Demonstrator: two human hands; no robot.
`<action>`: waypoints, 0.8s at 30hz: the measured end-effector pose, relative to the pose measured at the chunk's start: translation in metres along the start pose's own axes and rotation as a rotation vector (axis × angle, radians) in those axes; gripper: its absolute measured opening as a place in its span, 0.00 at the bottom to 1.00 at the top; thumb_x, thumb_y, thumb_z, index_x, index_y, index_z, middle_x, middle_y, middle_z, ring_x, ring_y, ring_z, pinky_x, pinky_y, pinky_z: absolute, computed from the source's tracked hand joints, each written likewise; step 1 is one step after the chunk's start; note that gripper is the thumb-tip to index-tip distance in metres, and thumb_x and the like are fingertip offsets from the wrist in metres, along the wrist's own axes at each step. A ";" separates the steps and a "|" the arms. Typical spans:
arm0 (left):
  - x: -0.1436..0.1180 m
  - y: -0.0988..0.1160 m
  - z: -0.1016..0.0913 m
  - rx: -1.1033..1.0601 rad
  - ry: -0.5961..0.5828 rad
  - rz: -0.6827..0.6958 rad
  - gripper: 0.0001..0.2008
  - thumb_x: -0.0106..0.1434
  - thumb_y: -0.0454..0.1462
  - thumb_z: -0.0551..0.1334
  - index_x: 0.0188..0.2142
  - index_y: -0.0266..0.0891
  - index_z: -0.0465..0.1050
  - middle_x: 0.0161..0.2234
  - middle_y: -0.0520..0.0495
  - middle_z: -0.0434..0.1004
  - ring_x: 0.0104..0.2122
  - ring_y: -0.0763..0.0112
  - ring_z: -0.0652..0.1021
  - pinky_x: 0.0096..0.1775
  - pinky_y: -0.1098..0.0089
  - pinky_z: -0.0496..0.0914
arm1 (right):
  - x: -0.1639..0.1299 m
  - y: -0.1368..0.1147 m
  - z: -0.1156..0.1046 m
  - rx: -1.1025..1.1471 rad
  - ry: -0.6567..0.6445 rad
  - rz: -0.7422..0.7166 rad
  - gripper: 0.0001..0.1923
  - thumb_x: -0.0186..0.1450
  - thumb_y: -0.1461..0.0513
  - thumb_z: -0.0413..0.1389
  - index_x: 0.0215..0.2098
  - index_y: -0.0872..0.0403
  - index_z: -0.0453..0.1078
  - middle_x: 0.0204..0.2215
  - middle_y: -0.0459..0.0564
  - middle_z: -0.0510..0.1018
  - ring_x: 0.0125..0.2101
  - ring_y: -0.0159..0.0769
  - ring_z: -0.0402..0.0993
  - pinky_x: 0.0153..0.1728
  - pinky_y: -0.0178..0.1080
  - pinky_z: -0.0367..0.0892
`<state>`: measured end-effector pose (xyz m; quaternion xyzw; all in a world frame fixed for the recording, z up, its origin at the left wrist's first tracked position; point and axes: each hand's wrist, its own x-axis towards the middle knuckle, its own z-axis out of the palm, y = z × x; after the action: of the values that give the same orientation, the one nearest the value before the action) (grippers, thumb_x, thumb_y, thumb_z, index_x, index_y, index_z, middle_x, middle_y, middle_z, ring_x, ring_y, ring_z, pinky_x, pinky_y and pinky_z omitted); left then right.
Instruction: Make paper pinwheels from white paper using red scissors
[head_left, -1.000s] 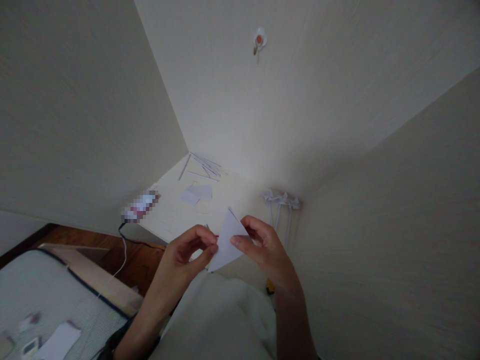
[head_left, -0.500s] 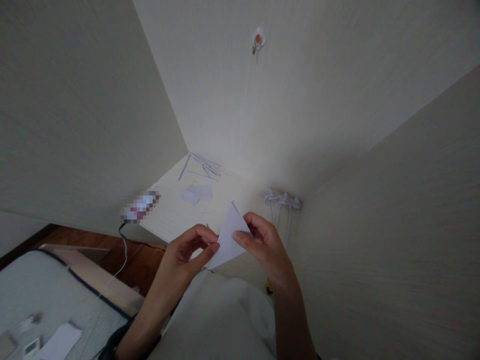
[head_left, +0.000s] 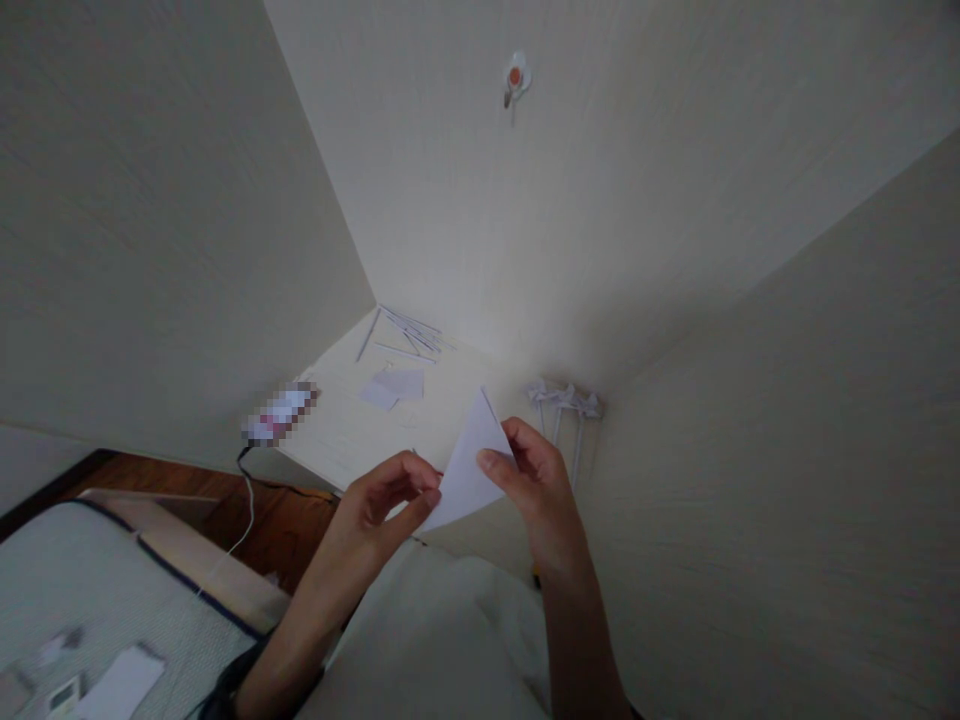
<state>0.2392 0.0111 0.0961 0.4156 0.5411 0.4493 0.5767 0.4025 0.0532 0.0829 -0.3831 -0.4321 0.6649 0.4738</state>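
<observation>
Presently, the left hand (head_left: pixel 384 505) and right hand (head_left: pixel 538 480) pinch a folded paper (head_left: pixel 466 472) above the desk (head_left: pixel 337 425); thin sticks (head_left: pixel 414 333) lie toward its far corner.

The white flat-topped table (head_left: pixel 337 430) carries several thin white paper sticks (head_left: pixel 411 333) at its far corner, some crossing. Nearer, overlapping flat pieces of white paper (head_left: pixel 405 384) lie on the same surface. An elongated object, masked by pixelation (head_left: pixel 281 412), is positioned at the left edge. The pale, dark-edged mattress (head_left: pixel 112 560), lower left, supports a white paper stack (head_left: pixel 124 682), a small white device with a grey display (head_left: pixel 64 696) beside it, and a small blurred item (head_left: pixel 60 646). Brown wooden floor (head_left: pixel 289 530) shows between mattress and table.
</observation>
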 end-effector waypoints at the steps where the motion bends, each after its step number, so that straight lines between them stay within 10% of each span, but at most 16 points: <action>1: 0.000 0.000 0.000 -0.006 -0.012 -0.011 0.07 0.58 0.37 0.66 0.27 0.40 0.68 0.26 0.56 0.69 0.28 0.76 0.69 0.31 0.77 0.62 | 0.000 -0.001 0.000 0.004 0.007 0.001 0.11 0.60 0.60 0.61 0.25 0.53 0.63 0.20 0.38 0.66 0.19 0.26 0.63 0.21 0.29 0.59; 24: 0.004 -0.003 0.001 0.042 -0.022 -0.054 0.09 0.55 0.39 0.68 0.24 0.39 0.70 0.25 0.51 0.75 0.28 0.71 0.73 0.32 0.73 0.65 | 0.003 0.007 -0.002 0.092 0.194 -0.055 0.10 0.59 0.60 0.62 0.26 0.52 0.64 0.21 0.39 0.66 0.20 0.27 0.60 0.22 0.31 0.58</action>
<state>0.2408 0.0147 0.0923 0.4179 0.5550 0.4176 0.5856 0.4018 0.0551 0.0757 -0.4115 -0.3637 0.6305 0.5485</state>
